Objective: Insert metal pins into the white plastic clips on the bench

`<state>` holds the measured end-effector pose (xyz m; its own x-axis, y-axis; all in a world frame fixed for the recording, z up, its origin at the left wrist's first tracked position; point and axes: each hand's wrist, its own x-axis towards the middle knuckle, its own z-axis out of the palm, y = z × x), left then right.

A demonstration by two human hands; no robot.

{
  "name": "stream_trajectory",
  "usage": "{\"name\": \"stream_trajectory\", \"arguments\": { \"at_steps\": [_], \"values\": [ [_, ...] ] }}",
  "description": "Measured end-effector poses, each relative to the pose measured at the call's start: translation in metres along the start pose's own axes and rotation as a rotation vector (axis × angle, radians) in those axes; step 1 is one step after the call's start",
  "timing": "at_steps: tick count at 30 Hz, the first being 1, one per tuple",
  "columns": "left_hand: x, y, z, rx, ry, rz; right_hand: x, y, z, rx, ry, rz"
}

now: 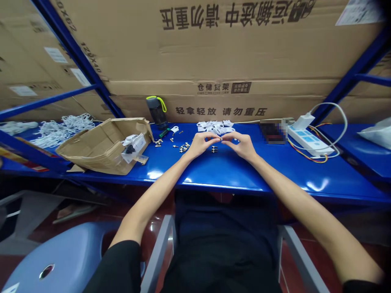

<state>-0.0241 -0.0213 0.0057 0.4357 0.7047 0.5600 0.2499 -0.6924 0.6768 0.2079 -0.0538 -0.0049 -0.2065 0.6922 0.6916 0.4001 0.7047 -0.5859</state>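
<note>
Over the blue table (152, 167), my left hand (201, 143) and my right hand (240, 144) meet fingertip to fingertip. Both pinch something small between them, too tiny to make out. Just below my fingers lie a few small dark and metallic pieces (214, 149) in a short stack. Beside my left hand is a loose group of small brass-coloured parts (184, 147). Several white plastic pieces (215, 127) are spread behind my hands.
At the left, an open cardboard box (100, 142) holds packets, with white cords (69, 129) behind it. A dark bottle (157, 113) stands at the back. A power strip (310, 140) with cables lies at the right. More small parts (158, 143) sit near the box.
</note>
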Motion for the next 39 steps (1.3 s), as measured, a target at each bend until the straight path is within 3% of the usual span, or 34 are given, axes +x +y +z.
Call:
{"name": "stream_trajectory", "arguments": {
  "at_steps": [15, 23, 39],
  "values": [
    [-0.002, -0.013, -0.001, 0.137, -0.003, 0.196, 0.001, -0.001, -0.004, -0.036, 0.009, 0.038],
    [-0.002, -0.012, -0.001, 0.049, 0.004, 0.078, 0.000, 0.000, -0.001, -0.034, 0.014, 0.033],
    [-0.004, -0.010, 0.000, 0.260, -0.033, 0.091, -0.001, 0.014, 0.005, -0.113, -0.039, 0.034]
  ]
}}
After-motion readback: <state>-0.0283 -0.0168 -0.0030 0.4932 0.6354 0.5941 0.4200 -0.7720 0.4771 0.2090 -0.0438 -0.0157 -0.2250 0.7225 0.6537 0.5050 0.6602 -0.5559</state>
